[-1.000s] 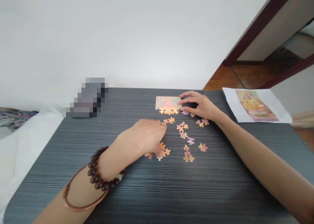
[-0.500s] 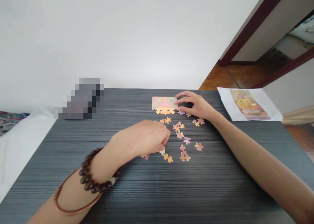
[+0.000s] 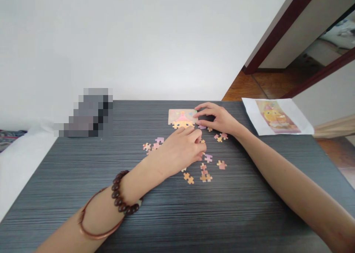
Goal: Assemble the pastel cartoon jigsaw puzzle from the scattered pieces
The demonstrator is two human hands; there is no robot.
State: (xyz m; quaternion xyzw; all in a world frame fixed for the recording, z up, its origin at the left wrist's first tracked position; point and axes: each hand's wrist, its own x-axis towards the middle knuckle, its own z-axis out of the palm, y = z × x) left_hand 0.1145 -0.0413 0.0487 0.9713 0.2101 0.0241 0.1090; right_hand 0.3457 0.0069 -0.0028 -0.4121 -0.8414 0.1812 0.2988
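While the right hand [image 3: 219,119], fingers spread, touches the joined puzzle section [image 3: 180,116], probably to steady it, the left hand [image 3: 180,149] curls above loose pieces [image 3: 222,165], hold impossible to tell.

Partly assembled pastel puzzle [image 3: 179,116], flat, loose pieces [image 3: 222,165] scattered nearby

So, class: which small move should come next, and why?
Probably bring the left hand to the joined puzzle section: its lower edge is jagged, so loose pieces might fit, and the right hand is at its right side. Whether the left fingers hold one is hidden.
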